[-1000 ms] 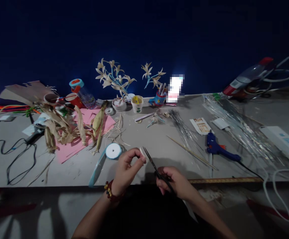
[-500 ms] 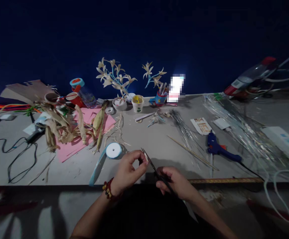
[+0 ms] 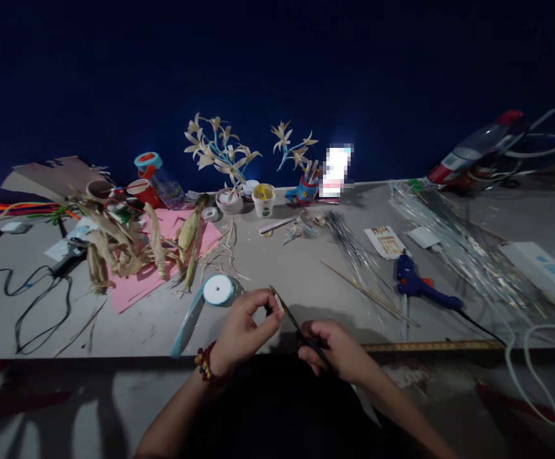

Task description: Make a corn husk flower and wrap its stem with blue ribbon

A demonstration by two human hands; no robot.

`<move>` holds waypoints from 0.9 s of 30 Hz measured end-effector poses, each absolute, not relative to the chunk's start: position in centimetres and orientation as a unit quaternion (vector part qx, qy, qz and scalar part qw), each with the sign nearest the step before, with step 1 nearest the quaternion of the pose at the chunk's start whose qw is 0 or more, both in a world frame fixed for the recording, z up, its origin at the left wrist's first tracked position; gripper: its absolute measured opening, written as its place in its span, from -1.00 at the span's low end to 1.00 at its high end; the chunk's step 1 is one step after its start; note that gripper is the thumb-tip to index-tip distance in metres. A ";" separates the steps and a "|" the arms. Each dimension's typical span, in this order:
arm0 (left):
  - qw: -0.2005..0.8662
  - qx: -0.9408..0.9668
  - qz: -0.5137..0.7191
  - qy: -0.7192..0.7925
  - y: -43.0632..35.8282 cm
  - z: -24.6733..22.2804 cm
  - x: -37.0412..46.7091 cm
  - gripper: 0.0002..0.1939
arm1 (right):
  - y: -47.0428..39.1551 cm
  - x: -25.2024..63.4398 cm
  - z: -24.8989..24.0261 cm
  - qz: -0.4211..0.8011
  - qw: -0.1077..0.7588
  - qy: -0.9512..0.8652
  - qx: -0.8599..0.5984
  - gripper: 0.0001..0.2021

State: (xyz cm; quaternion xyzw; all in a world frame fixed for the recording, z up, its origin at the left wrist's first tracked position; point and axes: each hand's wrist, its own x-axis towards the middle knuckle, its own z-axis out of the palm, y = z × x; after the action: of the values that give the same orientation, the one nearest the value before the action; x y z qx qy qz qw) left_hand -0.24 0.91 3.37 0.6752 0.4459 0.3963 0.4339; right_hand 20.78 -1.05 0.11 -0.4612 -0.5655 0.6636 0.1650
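Scissors (image 3: 295, 320) have shifted leftward, just beside left hand's (image 3: 244, 328) fingertips.

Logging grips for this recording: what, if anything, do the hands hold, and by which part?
The right hand holds scissors by their black handles; the left hand seems to pinch a pale sliver, too hidden to tell where.

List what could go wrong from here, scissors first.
1. The black-handled metal scissors in the right hand have their blades close by the fingertips of the left hand; a slip might nick them.
2. The round roll of light-blue ribbon trails to the front edge of the grey table; the left forearm could snag it.
3. The dark-blue plastic glue gun has a black cord running to that edge; an arm might tug it.
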 end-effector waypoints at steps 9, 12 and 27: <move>0.418 0.696 0.379 0.444 1.1 3.6 -0.3 -0.82 | -0.8 21.0 0.3 0.660 0.173 -0.575 -0.451 -0.49; 0.421 0.700 0.371 0.441 1.2 3.7 -0.4 -0.82 | -0.8 20.9 0.3 0.653 0.175 -0.577 -0.458 -0.47; 0.502 0.670 0.359 0.411 1.9 3.6 -1.0 -0.81 | -0.4 21.2 -0.3 0.645 0.172 -0.576 -0.471 -0.44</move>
State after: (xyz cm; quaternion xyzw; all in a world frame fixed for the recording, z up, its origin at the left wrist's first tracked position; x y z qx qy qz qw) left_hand -1.04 1.95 3.65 0.6705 0.4115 0.3593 0.5021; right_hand 21.21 -0.41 -0.32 -0.4709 -0.5762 0.6454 0.1721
